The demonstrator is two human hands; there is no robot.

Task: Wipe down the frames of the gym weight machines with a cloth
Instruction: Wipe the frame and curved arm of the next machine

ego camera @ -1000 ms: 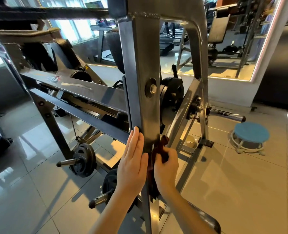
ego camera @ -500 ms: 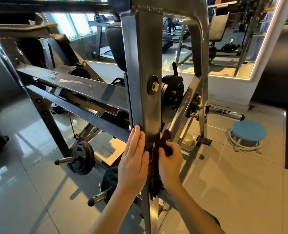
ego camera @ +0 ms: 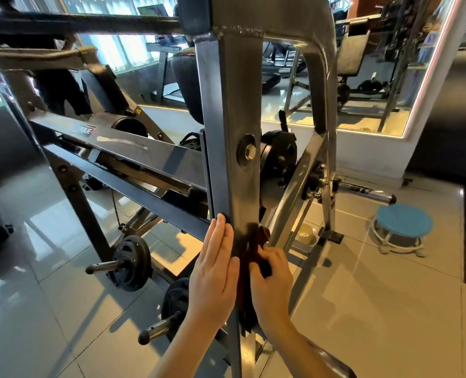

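Blue round stool [ego camera: 403, 224] on glossy tiled floor [ego camera: 390, 309], black weight plate [ego camera: 132, 264], wall mirror [ego camera: 363, 118]

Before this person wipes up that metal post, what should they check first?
1. Cloth held firmly: ok, the right hand grips the dark cloth.
2. Cloth on the metal: ok, it lies against the upright post's right edge.
3. Post steadied: ok, the left hand lies flat on its left face.
4. Path upward free: not ok, a bolt sticks out higher up.
5. Cloth damp or clean: cannot tell.
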